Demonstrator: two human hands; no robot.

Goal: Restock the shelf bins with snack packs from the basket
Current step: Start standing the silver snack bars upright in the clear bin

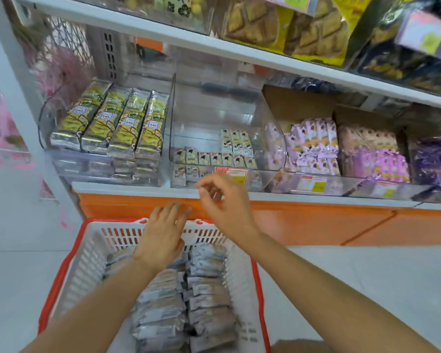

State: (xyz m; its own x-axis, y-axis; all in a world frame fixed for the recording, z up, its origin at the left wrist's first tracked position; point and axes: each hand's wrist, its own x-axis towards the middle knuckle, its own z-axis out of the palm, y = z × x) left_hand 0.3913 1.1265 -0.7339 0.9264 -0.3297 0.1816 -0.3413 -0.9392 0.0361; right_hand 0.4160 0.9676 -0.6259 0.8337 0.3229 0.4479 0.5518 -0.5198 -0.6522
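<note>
White shelving over an orange base panel, pale floor below. Far left: pink decoration (3, 128) hanging beside the upright. Next along, clear bin (45, 118) filled with yellow-green packs (112, 121), stood on edge in four tight rows with labels facing out; judged full, no topping up needed. Lower down, red-and-white basket (69, 266) set close against the shelf base, presumably to keep the reach short; loaded with grey-brown snack packs (209, 289) laid flat in two stacked columns. Left hand (163, 235) hovering over the basket's far rim, palm down; grip wide, fingers straight and slightly spread, holding nothing. Read as either steadying or reaching down for a pack; cannot tell which. Above it, middle bin (214, 110), mostly bare, with only small packs (214, 157) lined along the front wall, so taken as the bin to fill. Right hand (222, 202) raised just in front of that bin's price tag (232, 174), blurred; grip loose, fingers lightly curled, nothing seen between them. Further right: lilac packs (313, 146), pink packs (367, 143) and dark purple packs (433, 161) heaped in open trays, all well stocked. Task judged nowhere near done: plenty of stock in the basket, plenty of room in the middle bin.
</note>
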